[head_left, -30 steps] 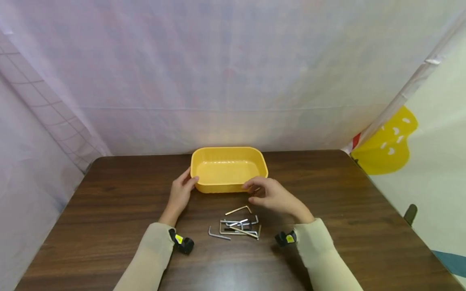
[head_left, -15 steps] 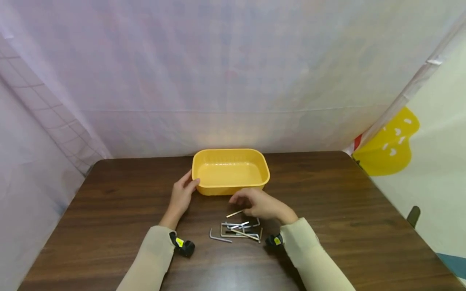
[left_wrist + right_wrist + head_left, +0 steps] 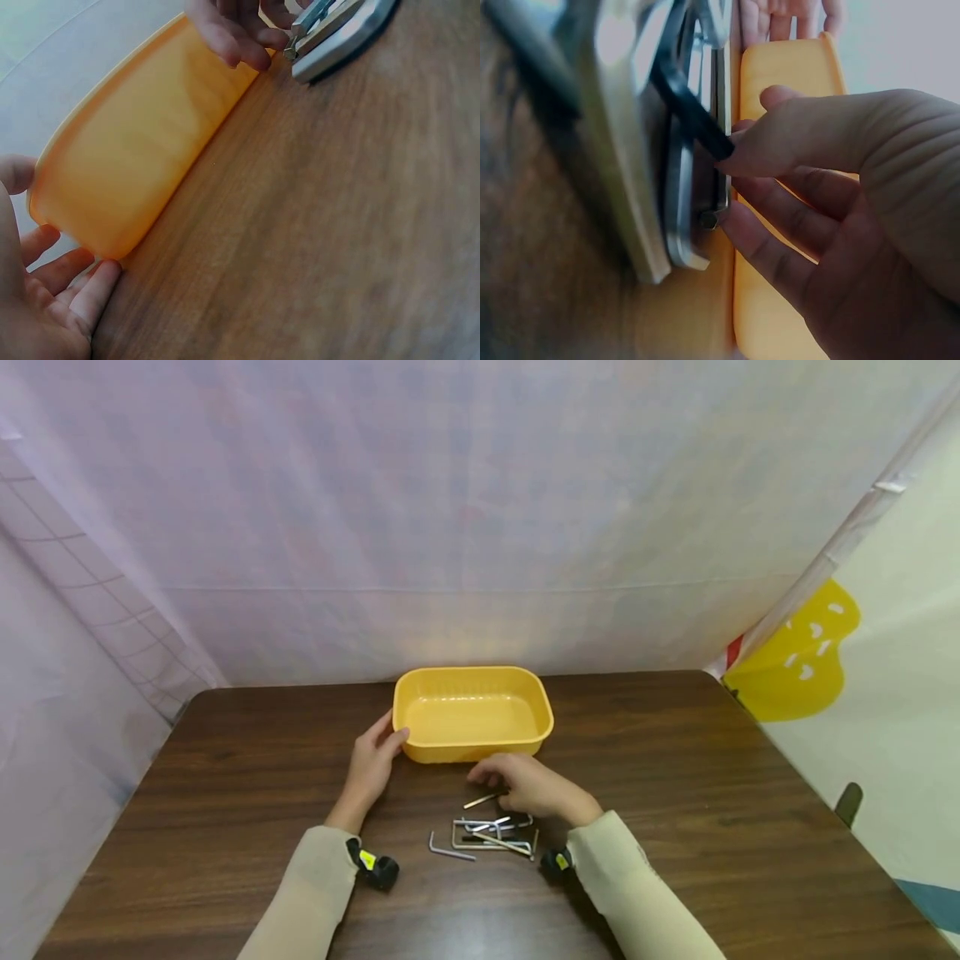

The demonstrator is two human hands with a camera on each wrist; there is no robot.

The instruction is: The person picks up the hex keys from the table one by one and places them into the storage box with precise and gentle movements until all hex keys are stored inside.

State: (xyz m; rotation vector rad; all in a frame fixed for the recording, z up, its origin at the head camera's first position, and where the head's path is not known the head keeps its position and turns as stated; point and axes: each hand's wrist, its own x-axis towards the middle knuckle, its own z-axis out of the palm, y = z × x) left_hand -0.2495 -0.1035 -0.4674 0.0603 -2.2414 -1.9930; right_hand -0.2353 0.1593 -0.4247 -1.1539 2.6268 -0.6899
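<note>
My left hand (image 3: 371, 764) grips the left front corner of a yellow plastic bin (image 3: 465, 752), thumb at the rim and fingers against the outer side. My right hand (image 3: 534, 787) is down at the table just in front of the bin. Its thumb and fingers pinch a brass-coloured hex key (image 3: 480, 801), whose bent end they hide in the head view. Close by the thumb in the right wrist view is the tip of a black hex key (image 3: 694, 112). Several silver and brass hex keys (image 3: 491, 846) lie in a loose pile nearer the person.
One silver hex key (image 3: 452, 854) lies apart, left of the pile. Everything rests on a dark brown wooden table (image 3: 225, 827). A pale curtain (image 3: 465, 527) hangs behind the table's back edge. Each wrist wears a small black camera (image 3: 381, 872).
My right hand has moved from the bin's right front rim down and left onto the brass hex key. The left hand keeps its grip on the bin, which stays in place.
</note>
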